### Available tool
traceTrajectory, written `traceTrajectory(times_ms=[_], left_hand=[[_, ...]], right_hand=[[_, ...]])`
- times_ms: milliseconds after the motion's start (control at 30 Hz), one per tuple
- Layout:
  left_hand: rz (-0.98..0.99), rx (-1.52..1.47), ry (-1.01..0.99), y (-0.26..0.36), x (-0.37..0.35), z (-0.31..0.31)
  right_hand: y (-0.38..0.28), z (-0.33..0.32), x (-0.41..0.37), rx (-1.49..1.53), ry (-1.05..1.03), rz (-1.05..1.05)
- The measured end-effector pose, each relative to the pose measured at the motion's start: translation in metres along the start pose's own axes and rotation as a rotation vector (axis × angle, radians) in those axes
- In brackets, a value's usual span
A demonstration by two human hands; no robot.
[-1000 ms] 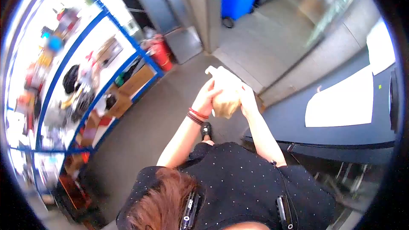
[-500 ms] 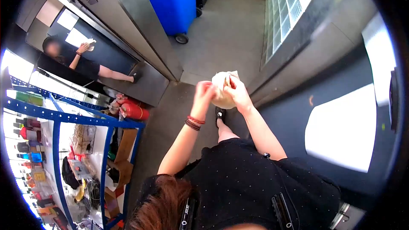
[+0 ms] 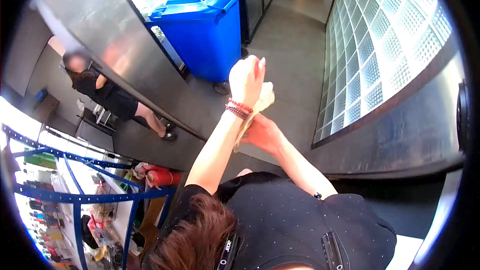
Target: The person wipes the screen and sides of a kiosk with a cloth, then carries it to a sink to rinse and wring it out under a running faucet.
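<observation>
My left hand (image 3: 246, 77), with red and dark bead bracelets at the wrist, is raised ahead of me with its fingers curled closed. Whatever sits inside those fingers is hidden. A soft cream cloth item (image 3: 265, 97), crumpled and long, runs along the right side of that wrist and down behind it. My right hand (image 3: 265, 133) is lower, close beneath the left wrist, its fingers pressed against the lower part of the cloth and partly hidden by it. Beyond both hands stands a blue wheeled bin (image 3: 205, 35) with its lid down.
At left, a mirror-like metal panel (image 3: 122, 20) reflects a person in black. Blue shelving (image 3: 80, 197) with mixed goods and a red fire extinguisher (image 3: 164, 178) are at lower left. A glass-block wall (image 3: 372, 60) lines the right side of the grey floor (image 3: 295, 45).
The view has moved forward and up, so the blue bin looks nearer. My left hand has risen and closed; my right hand has dropped below it, and the cloth now hangs along the left wrist.
</observation>
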State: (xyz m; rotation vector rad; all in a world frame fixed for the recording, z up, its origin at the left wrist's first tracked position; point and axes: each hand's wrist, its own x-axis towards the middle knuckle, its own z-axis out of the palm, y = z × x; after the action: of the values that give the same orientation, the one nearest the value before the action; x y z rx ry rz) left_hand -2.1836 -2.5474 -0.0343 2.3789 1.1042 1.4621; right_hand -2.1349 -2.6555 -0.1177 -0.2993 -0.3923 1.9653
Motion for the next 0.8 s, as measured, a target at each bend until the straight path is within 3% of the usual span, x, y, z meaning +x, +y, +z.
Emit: traceTrajectory(times_ms=[100,267,367,400,500,533,567,633,700,733,767,800], left_hand=[[0.157,0.003,-0.016,-0.023,0.034,0.045],[0.197,-0.13,-0.316,-0.07,0.077,0.109],[0.232,-0.238,-0.229,-0.095,0.109,0.134],[0.203,-0.231,-0.296,-0.105,0.118,0.14],[0.21,-0.287,-0.402,-0.122,0.149,0.159],[0.169,-0.332,-0.45,-0.128,0.155,0.171],[0.131,-0.372,-0.503,-0.132,0.161,0.184],[-0.002,-0.558,-0.511,-0.151,0.163,0.223],[-0.407,-0.775,-0.788,-0.172,0.175,0.251],[-0.534,-1.09,-0.728,-0.177,0.181,0.264],[-0.713,-1.209,-0.807,-0.185,0.187,0.274],[-0.815,-1.24,-0.858,-0.195,0.195,0.286]], right_hand=[[-0.029,0.005,0.043,0.148,-0.113,-0.193],[-0.119,-0.047,0.101,0.2,0.236,-0.457],[-0.189,-0.073,0.126,0.041,0.315,-0.618],[-0.208,-0.087,0.132,-0.163,0.102,-0.729],[-0.255,-0.118,0.155,-0.422,0.347,-0.661],[-0.26,-0.108,0.166,-0.405,0.523,-0.624],[-0.265,-0.075,0.18,-0.363,0.587,-0.715],[-0.278,-0.103,0.194,-0.794,0.862,-0.756],[-0.3,-0.119,0.198,-1.102,0.956,-0.683],[-0.315,-0.117,0.199,-1.188,0.99,-0.517],[-0.322,-0.132,0.206,-1.16,1.003,-0.602],[-0.335,-0.139,0.209,-0.992,1.007,-0.492]])
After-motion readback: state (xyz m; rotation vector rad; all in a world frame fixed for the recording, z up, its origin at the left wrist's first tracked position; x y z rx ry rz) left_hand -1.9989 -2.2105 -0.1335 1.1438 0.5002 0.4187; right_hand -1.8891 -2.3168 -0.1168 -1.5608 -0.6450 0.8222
